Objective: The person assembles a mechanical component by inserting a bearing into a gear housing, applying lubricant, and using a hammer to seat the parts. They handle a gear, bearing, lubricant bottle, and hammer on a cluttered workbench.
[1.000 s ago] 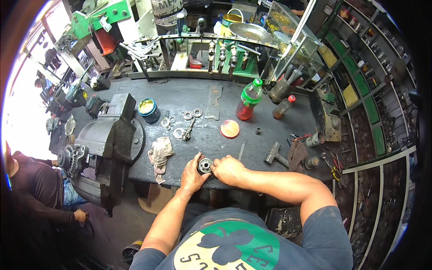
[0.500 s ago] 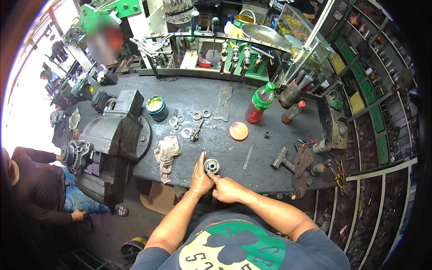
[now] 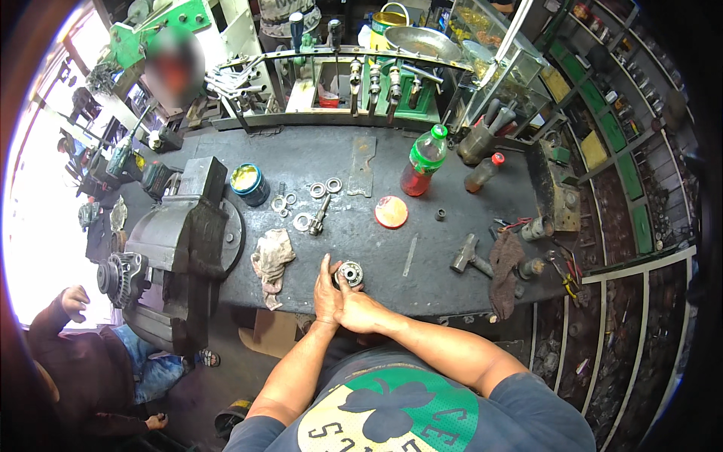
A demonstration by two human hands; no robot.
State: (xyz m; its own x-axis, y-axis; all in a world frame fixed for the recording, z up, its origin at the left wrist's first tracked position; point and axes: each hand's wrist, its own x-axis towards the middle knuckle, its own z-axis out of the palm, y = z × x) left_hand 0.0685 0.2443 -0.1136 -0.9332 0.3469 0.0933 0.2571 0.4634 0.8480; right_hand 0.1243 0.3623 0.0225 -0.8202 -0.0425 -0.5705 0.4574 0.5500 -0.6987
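"Head view: what was held, and how?"

"A round metal bearing (image 3: 349, 274), gripped from both sides. The left hand (image 3: 327, 297) cupped its left side, fingertips pointing toward the desk's far edge; the right hand (image 3: 358, 310) crossed in at the near side, thumb laid against it. How far the fingers wrapped underneath, I couldn't tell."

"Its place?"

"Between the two hands, over the desk (image 3: 444, 292), just inside the near edge and left of the middle. Whether it touched the top was hidden."

"And its handling?"

"Dense for its size, I judged; rigid, hardly fragile, perhaps slippery if greased. The outer rim seemed the best hold, thumb opposing fingers."

"Farther out?"

"A pale rag (image 3: 273, 256) lay leftward near that same edge, a geared shaft (image 3: 320, 217) farther in, and a hammer (image 3: 470, 256) toward the right end."
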